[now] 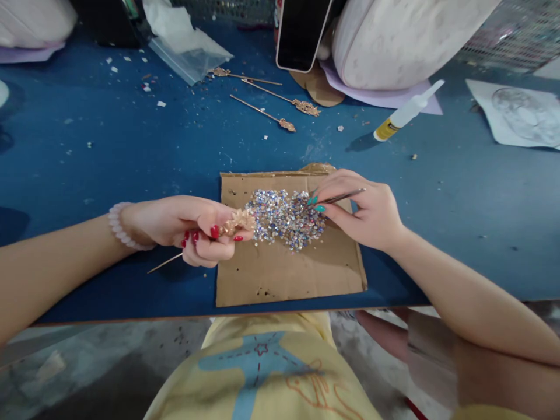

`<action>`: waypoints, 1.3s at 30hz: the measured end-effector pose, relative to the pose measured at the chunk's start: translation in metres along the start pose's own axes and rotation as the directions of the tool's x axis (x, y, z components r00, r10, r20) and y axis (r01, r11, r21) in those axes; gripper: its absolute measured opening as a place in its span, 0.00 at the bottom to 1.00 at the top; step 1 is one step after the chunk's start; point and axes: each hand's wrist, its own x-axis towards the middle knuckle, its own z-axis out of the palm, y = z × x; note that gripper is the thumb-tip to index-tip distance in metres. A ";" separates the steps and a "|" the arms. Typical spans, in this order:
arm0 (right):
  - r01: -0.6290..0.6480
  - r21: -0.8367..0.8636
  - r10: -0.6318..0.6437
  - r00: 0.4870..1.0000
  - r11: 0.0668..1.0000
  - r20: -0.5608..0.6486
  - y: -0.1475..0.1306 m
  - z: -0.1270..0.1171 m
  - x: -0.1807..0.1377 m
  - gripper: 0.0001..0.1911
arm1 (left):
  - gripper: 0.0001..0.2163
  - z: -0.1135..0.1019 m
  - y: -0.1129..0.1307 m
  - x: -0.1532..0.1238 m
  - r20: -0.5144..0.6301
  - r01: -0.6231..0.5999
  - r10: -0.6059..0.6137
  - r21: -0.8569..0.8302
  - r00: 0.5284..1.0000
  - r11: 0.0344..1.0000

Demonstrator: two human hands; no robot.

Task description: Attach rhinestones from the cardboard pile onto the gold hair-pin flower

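Left hand (199, 224) grips a gold hairpin (243, 221), right hand (367, 213) a slim metal tool (347, 196); a bumped cardboard sheet (291, 283) could scatter the loose gems (284, 220).

Gold-coloured hairpin (240, 223), silver-and-blue speckled rhinestones (284, 219), brown cardboard (280, 280), blue tabletop (131, 146). The left hand (195, 224) has red nails (214, 231), the right hand (367, 210) turquoise ones. Yellow shirt (188, 391) with light-blue patch (247, 396) and dark-red dashes (258, 367).

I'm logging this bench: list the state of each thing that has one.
Gold pin: held in left hand
Slim tool: held in right hand
Gems: loose, heaped
Cardboard: flat
Three other pins: lying down
Bottle: standing
Phone: screen dark
Plastic bag: lying down
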 end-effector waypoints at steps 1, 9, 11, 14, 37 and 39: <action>0.001 0.002 -0.001 1.000 1.000 0.000 0.000 0.000 0.000 0.06 | 0.05 0.000 0.000 0.000 -0.004 0.000 0.000 -0.002 1.000 1.000; -0.021 0.008 0.021 1.000 1.000 -0.007 0.000 0.001 0.000 0.06 | 0.02 0.005 0.001 0.002 -0.030 0.007 -0.008 -0.057 1.000 0.998; -0.036 0.002 0.036 0.999 0.999 0.006 -0.001 0.000 0.000 0.05 | 0.03 0.005 0.002 0.002 -0.028 0.010 -0.012 -0.059 1.000 0.998; -0.060 0.001 0.060 0.998 0.998 0.008 -0.002 0.000 0.000 0.05 | 0.05 0.006 0.004 0.003 -0.047 0.041 -0.044 -0.061 0.998 0.997; -0.031 0.021 0.032 0.999 0.999 -0.022 0.001 0.001 -0.001 0.04 | 0.06 0.012 0.005 0.007 -0.176 0.079 -0.081 -0.013 0.981 0.997; -0.042 0.017 0.043 0.999 0.999 -0.021 0.000 0.001 -0.001 0.04 | 0.05 0.012 0.005 0.006 -0.183 0.071 -0.072 -0.008 0.980 0.997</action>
